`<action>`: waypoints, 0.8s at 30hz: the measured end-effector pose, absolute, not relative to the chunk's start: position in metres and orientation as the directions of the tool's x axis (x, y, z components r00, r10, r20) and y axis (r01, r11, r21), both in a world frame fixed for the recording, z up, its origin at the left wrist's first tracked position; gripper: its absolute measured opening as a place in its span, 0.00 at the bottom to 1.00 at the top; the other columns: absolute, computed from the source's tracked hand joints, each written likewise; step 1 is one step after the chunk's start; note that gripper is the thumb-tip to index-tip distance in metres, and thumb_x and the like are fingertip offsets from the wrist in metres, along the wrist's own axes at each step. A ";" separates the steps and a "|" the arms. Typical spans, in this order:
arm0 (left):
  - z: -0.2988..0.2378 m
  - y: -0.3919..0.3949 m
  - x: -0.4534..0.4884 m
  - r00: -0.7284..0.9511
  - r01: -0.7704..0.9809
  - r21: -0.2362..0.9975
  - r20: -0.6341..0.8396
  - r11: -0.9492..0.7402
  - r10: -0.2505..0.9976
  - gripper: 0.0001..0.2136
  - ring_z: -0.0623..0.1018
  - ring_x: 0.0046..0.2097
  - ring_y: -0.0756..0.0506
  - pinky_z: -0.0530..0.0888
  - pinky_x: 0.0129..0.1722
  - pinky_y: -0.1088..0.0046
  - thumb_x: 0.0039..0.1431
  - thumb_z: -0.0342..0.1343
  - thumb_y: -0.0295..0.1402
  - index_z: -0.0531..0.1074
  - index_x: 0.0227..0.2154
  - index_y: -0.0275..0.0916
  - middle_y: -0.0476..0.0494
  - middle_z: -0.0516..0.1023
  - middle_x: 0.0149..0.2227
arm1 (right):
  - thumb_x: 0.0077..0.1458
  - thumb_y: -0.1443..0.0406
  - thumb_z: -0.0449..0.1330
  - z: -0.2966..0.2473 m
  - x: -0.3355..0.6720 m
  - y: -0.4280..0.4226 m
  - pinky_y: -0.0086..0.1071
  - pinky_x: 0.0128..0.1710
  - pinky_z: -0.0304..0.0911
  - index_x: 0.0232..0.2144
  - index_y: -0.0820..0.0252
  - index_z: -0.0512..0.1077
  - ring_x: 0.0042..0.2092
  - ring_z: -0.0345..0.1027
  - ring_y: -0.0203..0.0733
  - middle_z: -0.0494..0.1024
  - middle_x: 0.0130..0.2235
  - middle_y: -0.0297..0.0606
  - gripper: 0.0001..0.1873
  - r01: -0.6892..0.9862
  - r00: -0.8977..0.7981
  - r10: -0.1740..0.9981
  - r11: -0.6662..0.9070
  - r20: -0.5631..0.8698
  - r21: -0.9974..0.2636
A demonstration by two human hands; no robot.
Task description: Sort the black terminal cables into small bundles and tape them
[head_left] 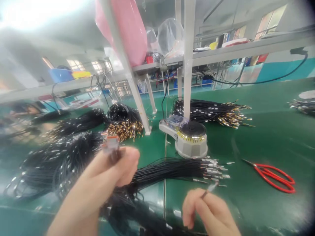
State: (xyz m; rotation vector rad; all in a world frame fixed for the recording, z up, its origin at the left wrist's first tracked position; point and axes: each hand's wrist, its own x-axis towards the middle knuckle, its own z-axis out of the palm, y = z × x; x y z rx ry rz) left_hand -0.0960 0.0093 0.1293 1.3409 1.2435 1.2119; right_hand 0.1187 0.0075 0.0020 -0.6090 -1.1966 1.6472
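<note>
My left hand (115,170) is raised over the dark cables and closed around a small greyish stack with a white-and-orange top (112,140), blurred and partly hidden by the fingers. Lower on the right, my right hand (209,209) pinches a thin black cable (204,194) whose pale tip sticks up past the fingers. Between the hands lies a bundle of black cables (169,168) with silvery-white ends pointing right. More black cables (137,209) run below, blurred.
A round grey dispenser (191,147) with a black top stands beyond the bundle. Red-handled scissors (275,177) lie at right. Gold-tipped cables (125,127) and another bundle (209,111) rest farther back, near white shelf posts (189,65). A tangled cable heap (61,160) lies left.
</note>
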 end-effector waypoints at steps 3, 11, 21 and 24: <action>0.109 0.013 -0.089 0.167 -0.086 0.977 -0.181 0.197 0.969 0.23 0.50 0.16 0.56 0.46 0.16 0.76 0.51 0.62 0.47 0.59 0.14 0.40 0.58 0.51 0.13 | 0.57 0.48 0.57 0.008 0.118 0.012 0.27 0.22 0.58 0.24 0.60 0.73 0.21 0.61 0.33 0.71 0.18 0.35 0.23 -0.424 -0.344 0.937 -0.096 0.062 -0.901; 0.019 0.028 -0.021 0.246 -0.345 0.834 -0.362 0.431 0.899 0.19 0.45 0.14 0.59 0.45 0.15 0.81 0.46 0.67 0.45 0.71 0.35 0.38 0.63 0.57 0.12 | 0.55 0.47 0.57 -0.007 0.119 0.030 0.23 0.17 0.52 0.22 0.62 0.68 0.16 0.58 0.28 0.71 0.18 0.32 0.24 -0.061 -0.441 0.886 -0.190 -0.144 -0.980; 0.017 0.032 -0.018 0.164 -0.311 0.833 -0.428 0.458 0.889 0.14 0.51 0.14 0.60 0.45 0.15 0.82 0.39 0.71 0.36 0.72 0.22 0.33 0.58 0.61 0.12 | 0.58 0.58 0.58 -0.005 0.124 0.023 0.24 0.19 0.57 0.21 0.62 0.71 0.18 0.63 0.30 0.75 0.21 0.34 0.17 0.093 -0.421 0.883 -0.187 -0.209 -0.978; 0.013 0.033 -0.019 0.201 -0.320 0.836 -0.400 0.446 0.894 0.12 0.50 0.14 0.60 0.45 0.15 0.80 0.44 0.68 0.37 0.73 0.23 0.33 0.60 0.58 0.11 | 0.59 0.56 0.56 -0.002 0.133 0.027 0.26 0.23 0.61 0.22 0.62 0.73 0.21 0.67 0.33 0.76 0.22 0.35 0.19 0.151 -0.406 0.901 -0.097 -0.151 -0.984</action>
